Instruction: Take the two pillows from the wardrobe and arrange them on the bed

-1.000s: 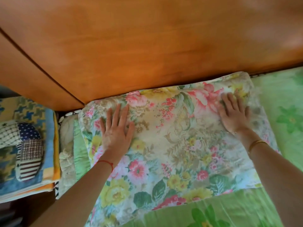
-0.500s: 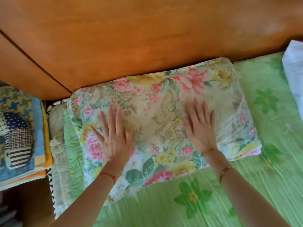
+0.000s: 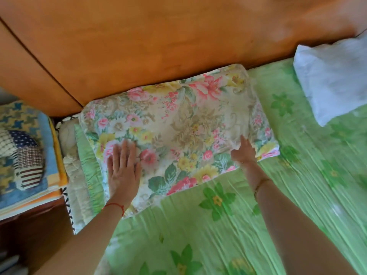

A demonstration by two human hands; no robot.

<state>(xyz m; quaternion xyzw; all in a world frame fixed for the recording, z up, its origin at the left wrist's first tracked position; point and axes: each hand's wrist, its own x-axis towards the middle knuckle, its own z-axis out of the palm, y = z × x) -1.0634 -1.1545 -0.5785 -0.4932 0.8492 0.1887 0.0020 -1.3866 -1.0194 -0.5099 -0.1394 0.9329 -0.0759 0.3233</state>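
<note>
A floral pillow [image 3: 178,124] with pink and yellow flowers lies flat on the green bed sheet [image 3: 218,235], its far edge against the wooden headboard [image 3: 158,46]. My left hand [image 3: 123,167] rests flat on its near left part, fingers spread. My right hand [image 3: 244,150] touches the pillow's near right part, fingers pointing away and partly blurred. A white pillow [image 3: 333,80] lies on the sheet at the far right, beside the headboard.
Left of the bed, a stack of folded patterned blankets [image 3: 25,151] sits on a low wooden surface. Bunched cream and green bedding [image 3: 79,171] fills the gap between that stack and the floral pillow.
Both hands have slid back toward me across the floral pillow. The view has shifted, bringing the white pillow at the far right further into sight.
</note>
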